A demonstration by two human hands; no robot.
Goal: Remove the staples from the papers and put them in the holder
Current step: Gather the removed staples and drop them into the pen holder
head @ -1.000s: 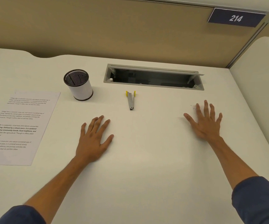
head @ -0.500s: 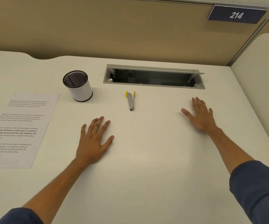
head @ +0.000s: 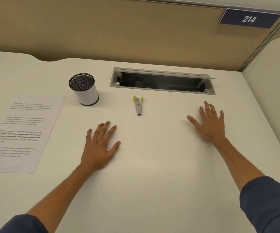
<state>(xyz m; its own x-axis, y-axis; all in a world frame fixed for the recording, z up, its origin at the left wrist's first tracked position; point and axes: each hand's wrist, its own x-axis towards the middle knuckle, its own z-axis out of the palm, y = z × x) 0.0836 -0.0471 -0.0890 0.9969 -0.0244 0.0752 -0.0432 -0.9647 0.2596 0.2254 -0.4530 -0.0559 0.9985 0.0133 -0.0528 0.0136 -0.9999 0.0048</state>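
Printed papers [head: 23, 132] lie flat at the left of the white desk [head: 152, 174]. A white cylindrical holder [head: 85, 91] with a black mesh inside stands upright behind them, to their right. A grey staple remover [head: 138, 105] with yellow tabs lies at the desk's middle, beyond both hands. My left hand [head: 98, 147] rests flat on the desk with fingers spread, below and left of the remover. My right hand [head: 209, 121] is open with straight fingers, to the right of the remover. Both hands hold nothing.
A grey cable tray opening [head: 161, 81] with its lid raised is sunk into the desk behind the remover. A tan partition wall [head: 119, 31] with a "214" sign [head: 248, 18] stands behind. A second desk surface [head: 273, 81] adjoins on the right.
My right hand has lifted slightly and drawn its fingers closer together, shifting a little leftward. My left hand has stayed in place.
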